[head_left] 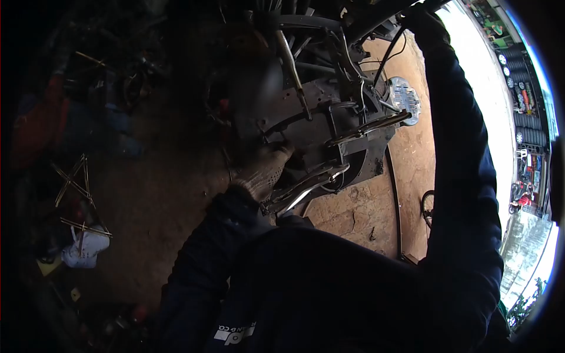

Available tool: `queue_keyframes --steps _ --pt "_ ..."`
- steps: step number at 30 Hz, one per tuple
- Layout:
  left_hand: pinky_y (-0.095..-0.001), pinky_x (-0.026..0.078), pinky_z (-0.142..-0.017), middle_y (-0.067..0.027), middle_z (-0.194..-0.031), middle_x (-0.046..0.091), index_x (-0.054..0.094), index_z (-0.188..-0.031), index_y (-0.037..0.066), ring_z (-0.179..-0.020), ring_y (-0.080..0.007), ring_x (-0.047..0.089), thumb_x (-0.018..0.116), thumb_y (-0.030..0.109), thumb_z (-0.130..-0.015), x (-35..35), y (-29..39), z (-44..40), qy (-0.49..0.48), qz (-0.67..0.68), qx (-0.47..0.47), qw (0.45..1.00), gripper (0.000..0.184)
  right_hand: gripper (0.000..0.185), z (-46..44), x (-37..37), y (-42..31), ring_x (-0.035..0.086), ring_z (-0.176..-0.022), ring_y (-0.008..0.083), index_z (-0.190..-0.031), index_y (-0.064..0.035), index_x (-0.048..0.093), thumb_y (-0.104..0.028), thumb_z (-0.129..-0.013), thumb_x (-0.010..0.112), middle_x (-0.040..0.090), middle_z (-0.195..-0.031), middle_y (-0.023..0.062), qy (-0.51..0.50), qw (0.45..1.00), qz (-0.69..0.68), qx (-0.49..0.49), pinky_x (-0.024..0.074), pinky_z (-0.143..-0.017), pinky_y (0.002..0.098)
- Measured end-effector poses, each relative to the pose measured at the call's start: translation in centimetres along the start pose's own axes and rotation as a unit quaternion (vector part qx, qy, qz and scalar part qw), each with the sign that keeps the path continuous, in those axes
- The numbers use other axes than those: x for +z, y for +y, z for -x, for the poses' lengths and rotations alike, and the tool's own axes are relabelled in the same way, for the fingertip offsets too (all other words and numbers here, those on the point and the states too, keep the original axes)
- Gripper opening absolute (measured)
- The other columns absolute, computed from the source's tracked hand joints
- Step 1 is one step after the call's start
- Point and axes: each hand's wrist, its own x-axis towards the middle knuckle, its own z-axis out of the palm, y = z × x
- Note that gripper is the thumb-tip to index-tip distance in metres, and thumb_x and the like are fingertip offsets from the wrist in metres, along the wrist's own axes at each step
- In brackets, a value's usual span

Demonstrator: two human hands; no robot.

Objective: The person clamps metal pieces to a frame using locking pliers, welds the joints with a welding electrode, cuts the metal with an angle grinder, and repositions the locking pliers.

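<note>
A dark metal frame [318, 129] with plates, bent rods and worn levers fills the upper middle of the head view. My left hand [262, 173], in a light dotted work glove, is closed at the frame's near left edge; most of its fingers are hidden against the dark metal. Beside it run shiny bent levers [312, 185]. Far up on the right, my right hand [425, 28], also gloved, is wrapped around a dark bar [376, 20]. Below that bar hangs a black cable [388, 57]. Deep shadow hides the fingers' detail.
A ribbed metal foot plate [405, 101] sticks out right of the frame. Along the brown ground [353, 220] runs a long dark strip [392, 188]. At left, a person in orange [38, 120] is in shadow, near thin sticks [73, 182]. Shelves of tyres [529, 126] stand far right.
</note>
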Motion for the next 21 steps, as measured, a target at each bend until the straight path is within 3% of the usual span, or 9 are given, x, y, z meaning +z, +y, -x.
queue_keyframes --steps 3,6,11,13,17,18,20,21 --pt "-0.0352 0.047 -0.082 -0.0113 -0.094 0.07 0.069 -0.105 0.002 -0.09 -0.022 0.064 0.051 0.045 -0.1 0.8 2.0 1.8 0.066 -0.029 0.014 0.997 0.047 0.046 0.8 -3.0 0.8 0.061 -0.084 0.0179 -0.133 0.0037 0.051 -0.028 -0.099 0.058 0.06 -0.098 0.0088 0.039 0.999 0.017 -0.03 0.0523 -0.077 0.0325" --pt "-0.0363 0.048 -0.08 -0.0112 -0.091 0.069 0.069 -0.106 0.001 -0.088 -0.0227 0.065 0.052 0.046 -0.099 0.5 2.8 1.8 0.04 -0.028 -0.054 0.997 0.048 0.046 2.4 -7.9 1.5 0.061 -0.08 0.0171 -0.132 0.0036 0.05 -0.028 -0.099 0.058 0.06 -0.093 0.0079 0.09 0.993 0.021 -0.071 0.0523 -0.074 0.0314" --pt "-0.0371 0.049 -0.082 -0.0127 -0.093 0.07 0.069 -0.106 0.002 -0.091 -0.0251 0.066 0.051 0.049 -0.099 0.5 0.0 -0.1 0.017 0.004 -0.033 0.999 0.05 0.046 7.9 -17.5 0.4 0.062 -0.073 0.0156 -0.132 0.0036 0.05 -0.028 -0.099 0.058 0.061 -0.085 0.0063 0.144 0.979 0.042 -0.138 0.0523 -0.069 0.0295" --pt "-0.0372 0.049 -0.084 -0.0132 -0.095 0.07 0.068 -0.107 0.002 -0.092 -0.0258 0.066 0.051 0.05 -0.099 0.5 1.5 1.2 0.021 0.007 -0.006 1.0 0.052 0.046 11.0 -20.8 -0.6 0.062 -0.07 0.0151 -0.132 0.0036 0.049 -0.028 -0.099 0.058 0.061 -0.081 0.0056 0.15 0.974 0.05 -0.162 0.0523 -0.067 0.0288" --pt "-0.0377 0.049 -0.086 -0.0151 -0.099 0.07 0.067 -0.111 0.002 -0.095 -0.0291 0.067 0.049 0.051 -0.099 0.6 2.4 1.8 0.028 -0.015 -0.042 0.999 0.053 0.046 19.4 -22.1 -3.5 0.062 -0.064 0.0139 -0.132 0.0035 0.049 -0.028 -0.099 0.057 0.061 -0.074 0.0044 0.084 0.978 0.011 -0.19 0.0523 -0.063 0.0273" --pt "-0.0377 0.049 -0.087 -0.0155 -0.1 0.07 0.066 -0.112 0.003 -0.096 -0.03 0.067 0.048 0.051 -0.1 0.6 2.4 1.7 0.025 -0.02 -0.052 0.998 0.053 0.042 21.9 -20.9 -5.1 0.061 -0.059 0.0154 -0.118 0.0021 0.054 -0.037 -0.101 0.051 0.06 -0.069 0.0049 0.057 0.983 -0.026 -0.173 0.0511 -0.06 0.0282" --pt "-0.0379 0.049 -0.086 -0.0157 -0.1 0.07 0.066 -0.112 0.003 -0.097 -0.031 0.067 0.048 0.051 -0.099 0.5 2.4 1.8 0.022 -0.013 -0.043 0.999 0.052 0.055 25.6 -17.6 -10.2 0.059 -0.051 0.0185 -0.096 -0.0011 0.058 -0.051 -0.103 0.037 0.058 -0.06 0.0058 0.046 0.989 -0.017 -0.136 0.0483 -0.054 0.0296" --pt "-0.0382 0.05 -0.086 -0.016 -0.1 0.07 0.066 -0.112 0.003 -0.098 -0.032 0.066 0.048 0.051 -0.099 0.5 2.4 1.8 0.021 -0.007 -0.034 0.999 0.052 0.056 26.4 -16.9 -10.7 0.059 -0.051 0.0183 -0.094 -0.0014 0.058 -0.051 -0.103 0.034 0.058 -0.06 0.0061 0.036 0.992 0.002 -0.123 0.0472 -0.052 0.0295"
